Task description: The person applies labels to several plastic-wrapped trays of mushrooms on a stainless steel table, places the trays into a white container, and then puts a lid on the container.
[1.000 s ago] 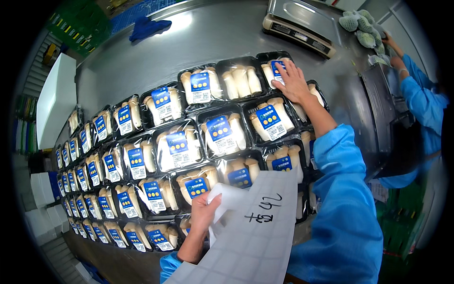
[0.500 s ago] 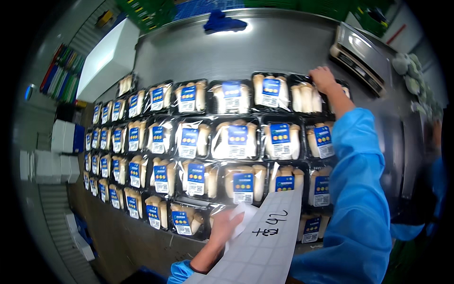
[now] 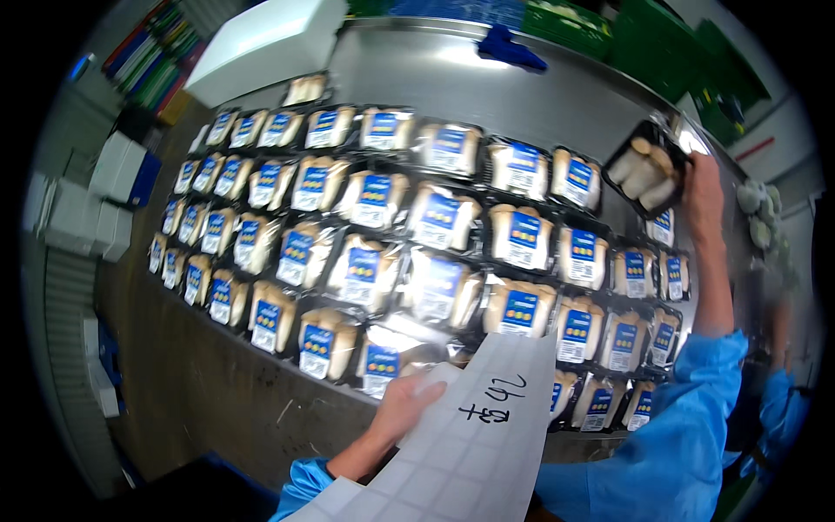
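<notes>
My left hand [image 3: 407,407] grips a white sheet of peel-off labels [image 3: 470,444] with dark handwriting on it, held low over the near table edge. My right hand [image 3: 703,198] reaches far right and holds a black tray of pale mushrooms [image 3: 645,165], tilted and without a blue label. Several rows of wrapped black mushroom trays [image 3: 435,226], each with a blue and white label, cover the steel table [image 3: 435,78] between my hands. Both of my forearms wear blue sleeves.
A white box [image 3: 265,43] stands at the table's far left corner and a blue cloth [image 3: 509,48] lies at its far edge. Green crates [image 3: 678,43] line the back. White boxes [image 3: 83,209] are stacked on the left. Another person's blue sleeve [image 3: 783,409] shows at right.
The view has swung left and down. My right hand has lifted an unlabelled tray at the far right end of the rows. My left hand still holds the label sheet.
</notes>
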Demonstrator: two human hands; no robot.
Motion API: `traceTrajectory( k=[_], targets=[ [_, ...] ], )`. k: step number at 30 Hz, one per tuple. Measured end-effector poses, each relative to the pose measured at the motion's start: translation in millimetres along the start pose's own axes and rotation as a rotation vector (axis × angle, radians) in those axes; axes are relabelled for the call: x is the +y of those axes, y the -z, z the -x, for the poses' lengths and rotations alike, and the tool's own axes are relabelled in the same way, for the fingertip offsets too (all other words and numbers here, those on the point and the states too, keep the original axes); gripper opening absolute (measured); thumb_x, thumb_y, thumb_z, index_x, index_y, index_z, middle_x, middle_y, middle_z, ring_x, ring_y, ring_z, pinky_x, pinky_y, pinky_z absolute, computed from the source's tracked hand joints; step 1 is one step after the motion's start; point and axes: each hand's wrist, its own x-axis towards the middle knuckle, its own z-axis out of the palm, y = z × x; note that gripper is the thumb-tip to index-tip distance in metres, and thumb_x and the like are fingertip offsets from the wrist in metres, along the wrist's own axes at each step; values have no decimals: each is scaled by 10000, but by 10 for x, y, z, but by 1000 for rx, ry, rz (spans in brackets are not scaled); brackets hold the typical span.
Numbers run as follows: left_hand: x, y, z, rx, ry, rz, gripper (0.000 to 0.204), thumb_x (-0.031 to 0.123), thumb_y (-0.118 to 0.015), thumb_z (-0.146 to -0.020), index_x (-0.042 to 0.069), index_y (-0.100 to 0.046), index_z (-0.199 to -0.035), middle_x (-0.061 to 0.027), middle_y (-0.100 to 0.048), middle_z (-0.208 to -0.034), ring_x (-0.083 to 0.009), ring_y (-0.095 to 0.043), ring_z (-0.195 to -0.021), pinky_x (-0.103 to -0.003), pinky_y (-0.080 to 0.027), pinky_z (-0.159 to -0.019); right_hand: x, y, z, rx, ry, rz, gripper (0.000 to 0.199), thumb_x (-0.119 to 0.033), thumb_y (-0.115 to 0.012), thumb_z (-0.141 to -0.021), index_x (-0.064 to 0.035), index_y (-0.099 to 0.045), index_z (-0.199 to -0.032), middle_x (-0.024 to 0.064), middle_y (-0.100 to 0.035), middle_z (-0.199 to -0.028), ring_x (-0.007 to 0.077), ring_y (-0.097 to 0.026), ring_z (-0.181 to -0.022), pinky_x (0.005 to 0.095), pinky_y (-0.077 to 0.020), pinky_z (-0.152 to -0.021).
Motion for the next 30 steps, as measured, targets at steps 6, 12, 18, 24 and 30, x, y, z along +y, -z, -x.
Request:
traceTrajectory(
  k=[6,12,18,24,30],
  targets=[
    [100,1294,837,105,-16,53,199,136,-625,-949,14,-700,-1088,-11,-690,-845,-70,-599,-653,-241,-469,-523,-1574,477,-181,-31,59,-167,136,-100,-497,-987,-48,-479,-1112,198,-528,-1017,419,-573,-909,461,-467,-735],
    [98,2533,1758,288,-193,324,227,163,-543,-949,-39,-629,-1007,-119,-647,-745,-134,-473,-390,-276,-402,-385,-3342,287,-446,-129,1,-490,153,-161,-491,-1005,-33,-514,-1085,204,-592,-898,346,-596,-809,403,-478,-748],
    [-198,3453,2387,464,-378,570,216,144,-504,-949,-55,-583,-973,-129,-585,-630,-156,-431,-349,-313,-422,-389,-5227,-305,-634,-266,-50,-796,259,-240,-516,-994,11,-573,-1019,167,-635,-841,256,-612,-780,375,-483,-736],
    [-304,4119,2507,561,-425,680,325,222,-425,-976,-53,-563,-872,-123,-499,-529,-165,-382,-328,-329,-388,-361,-6194,-1295,-887,-526,-223,-1076,277,-250,-537,-979,14,-614,-1010,56,-622,-822,128,-572,-723,297,-485,-653],
    [137,5089,2190,362,-509,624,524,400,-337,-1034,-46,-612,-1042,-210,-619,-688,-177,-377,-317,-320,-352,-330,-7477,-1429,-907,-536,-83,-1301,243,-243,-554,-985,-11,-611,-1031,31,-610,-819,102,-558,-744,275,-481,-673]
  ],
)
